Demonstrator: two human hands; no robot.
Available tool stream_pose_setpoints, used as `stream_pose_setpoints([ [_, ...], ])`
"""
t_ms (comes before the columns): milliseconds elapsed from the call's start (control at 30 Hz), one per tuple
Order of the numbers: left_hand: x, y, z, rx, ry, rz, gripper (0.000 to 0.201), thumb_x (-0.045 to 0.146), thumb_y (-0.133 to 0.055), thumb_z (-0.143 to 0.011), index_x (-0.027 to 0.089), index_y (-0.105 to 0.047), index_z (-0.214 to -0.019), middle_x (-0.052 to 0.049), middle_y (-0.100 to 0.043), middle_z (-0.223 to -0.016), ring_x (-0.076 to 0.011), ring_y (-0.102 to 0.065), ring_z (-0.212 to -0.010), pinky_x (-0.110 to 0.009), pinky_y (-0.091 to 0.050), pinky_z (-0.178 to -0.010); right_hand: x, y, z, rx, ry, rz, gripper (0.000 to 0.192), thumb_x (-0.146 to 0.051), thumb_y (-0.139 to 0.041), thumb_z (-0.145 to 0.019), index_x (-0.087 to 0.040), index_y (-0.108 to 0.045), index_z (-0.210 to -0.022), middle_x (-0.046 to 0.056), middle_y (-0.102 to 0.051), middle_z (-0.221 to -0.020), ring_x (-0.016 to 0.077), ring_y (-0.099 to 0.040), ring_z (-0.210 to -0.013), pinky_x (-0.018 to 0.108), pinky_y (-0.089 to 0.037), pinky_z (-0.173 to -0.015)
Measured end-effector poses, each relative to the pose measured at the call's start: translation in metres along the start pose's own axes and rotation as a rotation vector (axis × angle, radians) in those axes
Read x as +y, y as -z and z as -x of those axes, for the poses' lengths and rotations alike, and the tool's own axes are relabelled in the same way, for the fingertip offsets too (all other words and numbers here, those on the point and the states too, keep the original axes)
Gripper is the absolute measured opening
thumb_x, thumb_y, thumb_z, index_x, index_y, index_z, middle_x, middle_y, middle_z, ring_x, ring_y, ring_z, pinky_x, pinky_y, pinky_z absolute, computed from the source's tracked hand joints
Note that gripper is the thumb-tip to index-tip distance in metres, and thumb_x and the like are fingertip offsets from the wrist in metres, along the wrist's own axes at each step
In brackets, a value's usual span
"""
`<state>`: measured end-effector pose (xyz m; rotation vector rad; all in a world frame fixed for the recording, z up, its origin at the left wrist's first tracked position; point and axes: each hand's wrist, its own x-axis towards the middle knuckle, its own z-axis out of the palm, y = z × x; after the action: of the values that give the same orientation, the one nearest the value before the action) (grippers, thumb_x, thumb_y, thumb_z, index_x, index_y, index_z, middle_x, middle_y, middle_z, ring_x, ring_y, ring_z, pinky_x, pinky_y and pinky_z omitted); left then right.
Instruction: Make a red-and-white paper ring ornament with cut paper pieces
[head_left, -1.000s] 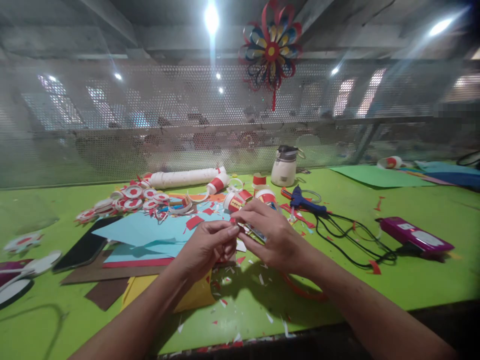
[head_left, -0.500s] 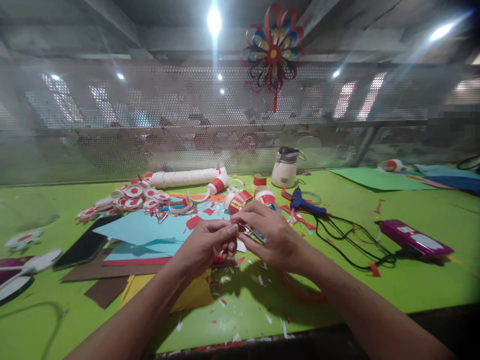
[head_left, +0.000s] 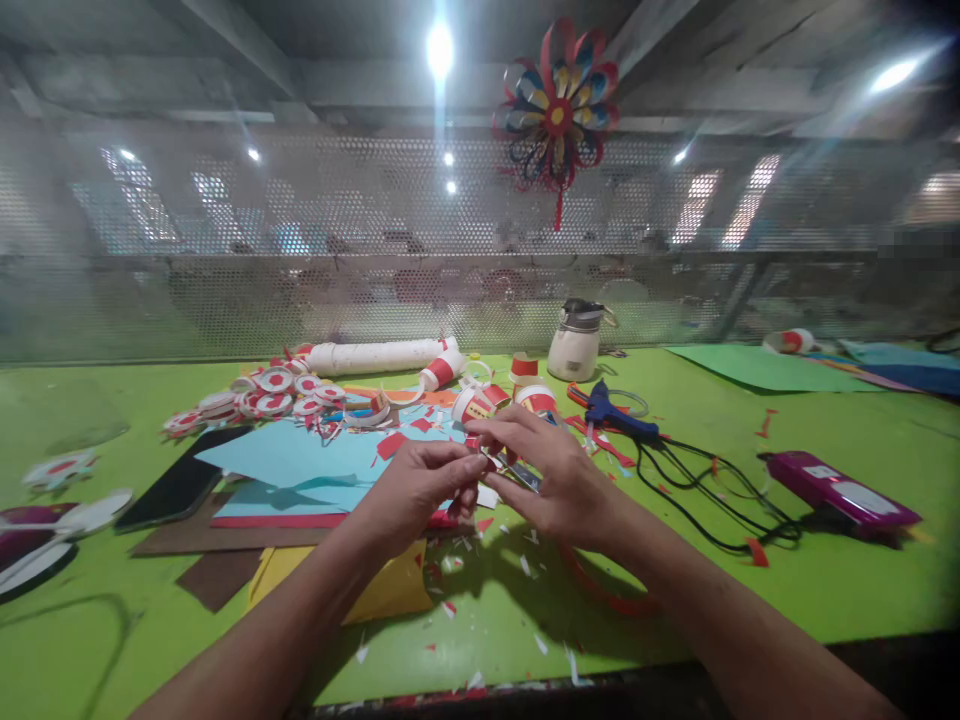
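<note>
Pinching together over the middle of the green bench [head_left: 750,600], our left hand [head_left: 420,490] and right hand [head_left: 559,475] meet at the fingertips on a small red and white paper piece [head_left: 487,458], both grips clamped on it above blue paper sheets [head_left: 300,460] and scattered scraps. Toward the far edge lie red and white paper discs [head_left: 262,390] and a white tube [head_left: 375,355]. A blue glue gun [head_left: 611,412] rests just right of our hands, and a purple case [head_left: 840,490] lies near the bench's right edge.

Both hands [head_left: 487,475] sit slightly lower in view.
</note>
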<state>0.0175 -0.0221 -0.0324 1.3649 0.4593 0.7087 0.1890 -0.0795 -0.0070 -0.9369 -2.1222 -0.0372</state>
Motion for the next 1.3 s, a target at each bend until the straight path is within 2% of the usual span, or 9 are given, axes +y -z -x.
stream_pose_setpoints([
  [133,0.004,-0.001,0.001,0.041,-0.041,-0.091,0.019,0.029,-0.065,-0.077,0.013,-0.065,-0.067,0.002,-0.055,-0.051,-0.0052,-0.047,-0.044,-0.018,-0.036,-0.047,-0.002,0.007,-0.001,-0.047,-0.062,-0.046,0.045,-0.013,-0.062,-0.078,-0.015,-0.051,-0.122,0.01,-0.055,-0.105,0.0173,-0.052,-0.087,0.033,-0.049,-0.074],
  [233,0.006,-0.003,0.001,0.05,-0.039,-0.159,0.021,0.033,-0.065,-0.075,0.013,-0.065,-0.068,0.002,-0.055,-0.051,-0.0063,-0.048,-0.044,-0.019,-0.037,-0.046,-0.001,0.013,-0.003,-0.061,-0.108,-0.126,0.037,-0.017,-0.062,-0.079,-0.015,-0.056,-0.115,0.008,-0.058,-0.099,0.0148,-0.053,-0.079,0.029,-0.049,-0.067],
  [467,0.003,-0.005,0.001,0.054,-0.086,-0.399,0.024,0.036,-0.062,-0.077,0.013,-0.068,-0.081,-0.002,-0.062,-0.056,-0.0078,-0.047,-0.045,-0.021,-0.036,-0.045,0.009,0.026,-0.003,-0.148,-0.296,-0.236,0.024,-0.025,-0.061,-0.081,-0.015,-0.063,-0.102,0.005,-0.064,-0.088,0.0138,-0.059,-0.076,0.029,-0.049,-0.07],
  [600,0.003,-0.006,0.001,0.039,-0.1,-0.466,0.026,0.037,-0.059,-0.079,0.013,-0.068,-0.08,-0.004,-0.063,-0.058,-0.0076,-0.046,-0.044,-0.021,-0.035,-0.044,0.012,0.024,-0.002,-0.192,-0.353,-0.337,0.021,-0.028,-0.064,-0.078,-0.015,-0.066,-0.095,0.005,-0.065,-0.086,0.0144,-0.06,-0.077,0.029,-0.05,-0.069],
  [933,0.006,-0.011,0.003,0.036,-0.101,-0.527,0.027,0.036,-0.056,-0.08,0.013,-0.067,-0.071,-0.004,-0.063,-0.058,-0.0084,-0.048,-0.047,-0.021,-0.039,-0.046,0.01,0.012,-0.002,-0.119,-0.389,-0.473,0.011,-0.023,-0.064,-0.078,-0.014,-0.066,-0.082,0.004,-0.062,-0.077,0.0134,-0.059,-0.071,0.029,-0.047,-0.065],
  [1167,0.002,-0.008,0.001,0.037,-0.081,-0.494,0.023,0.031,-0.057,-0.079,0.013,-0.07,-0.085,-0.003,-0.064,-0.059,-0.009,-0.051,-0.047,-0.023,-0.042,-0.049,0.016,0.005,0.0,-0.119,-0.473,-0.638,0.011,-0.024,-0.065,-0.077,-0.013,-0.065,-0.079,0.004,-0.063,-0.074,0.0143,-0.06,-0.068,0.03,-0.048,-0.064],
  [1300,-0.003,-0.004,-0.002,-0.004,-0.085,-0.456,0.024,0.031,-0.057,-0.08,0.013,-0.07,-0.091,-0.004,-0.065,-0.062,-0.0092,-0.053,-0.049,-0.024,-0.044,-0.051,0.021,0.002,0.0,-0.13,-0.501,-0.639,0.014,-0.027,-0.066,-0.076,-0.013,-0.066,-0.078,0.003,-0.063,-0.071,0.0129,-0.059,-0.067,0.028,-0.046,-0.063],
])
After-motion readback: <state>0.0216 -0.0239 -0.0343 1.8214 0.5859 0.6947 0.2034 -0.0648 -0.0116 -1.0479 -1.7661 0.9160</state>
